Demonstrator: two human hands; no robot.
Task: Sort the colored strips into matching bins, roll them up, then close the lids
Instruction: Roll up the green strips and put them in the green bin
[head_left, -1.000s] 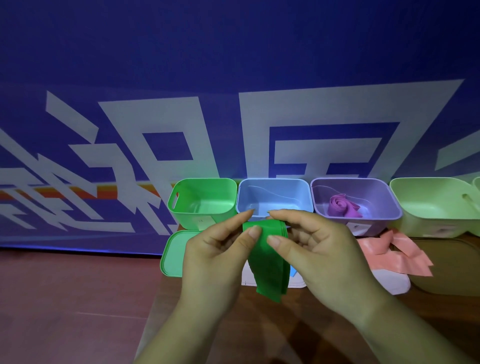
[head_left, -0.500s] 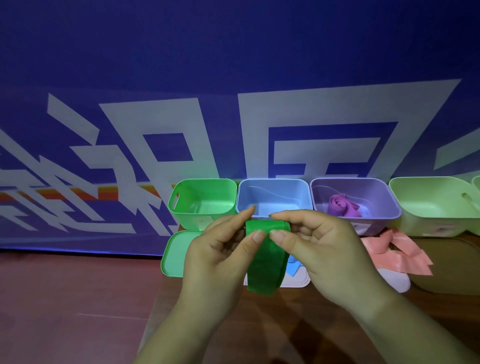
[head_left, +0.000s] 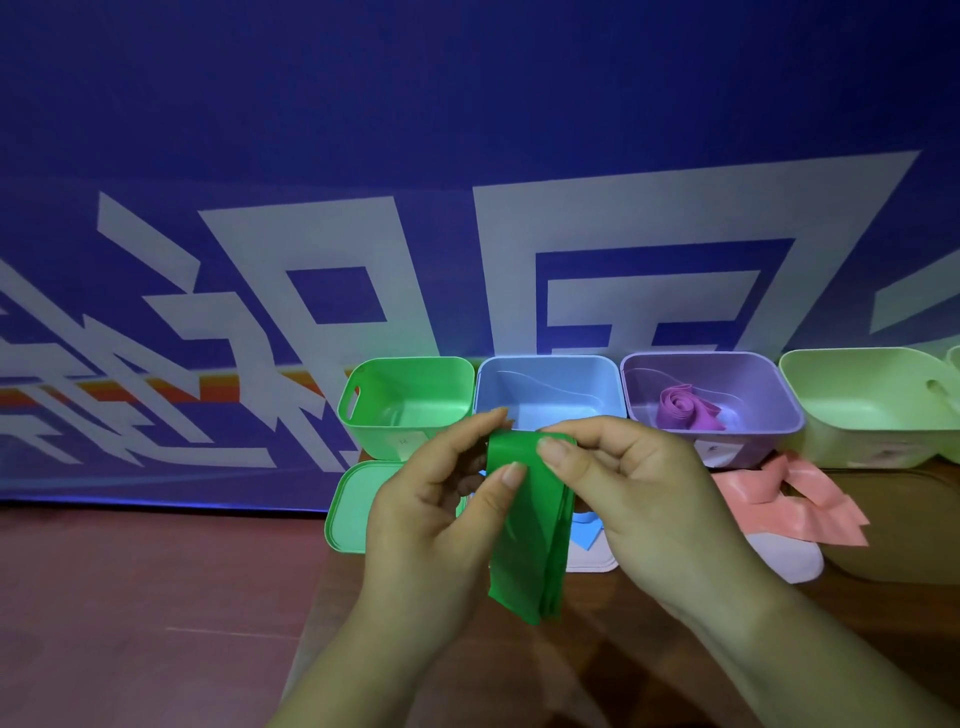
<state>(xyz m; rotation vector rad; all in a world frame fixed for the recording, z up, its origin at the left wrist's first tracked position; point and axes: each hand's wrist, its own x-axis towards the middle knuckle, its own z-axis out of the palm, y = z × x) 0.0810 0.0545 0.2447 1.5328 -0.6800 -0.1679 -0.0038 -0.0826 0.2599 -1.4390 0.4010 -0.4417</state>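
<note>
Both of your hands are raised in front of the row of open bins, holding one green strip (head_left: 530, 545) between them. Your left hand (head_left: 436, 519) pinches the strip's top end, with the thumb pressed flat on its front. Your right hand (head_left: 639, 499) pinches the same top end from the other side.

Over the last second your hands have hardly moved. The main change is that your right thumb has crept up from the front of the strip to its top fold. The loose end hangs down in doubled layers towards the counter (head_left: 519, 675) and looks no shorter than before. No tight coil shows yet, so the rolling seems only just begun.

The green bin (head_left: 410, 431) stands beyond your left hand, at the left end of the row, with nothing visible in it. Its green lid (head_left: 353, 509) lies flat in front of it. Next in the row is the blue bin (head_left: 545, 384), then the purple bin (head_left: 753, 421), which already holds a purple roll (head_left: 680, 410), then a pale green bin (head_left: 857, 405).

A corner of a blue strip (head_left: 587, 535) shows on a white lid (head_left: 587, 564) under your hands. A pink strip (head_left: 800, 509) lies crumpled to the right. Those two look yet to be sorted, and every bin in view is uncovered, so most of the task appears to remain.
</note>
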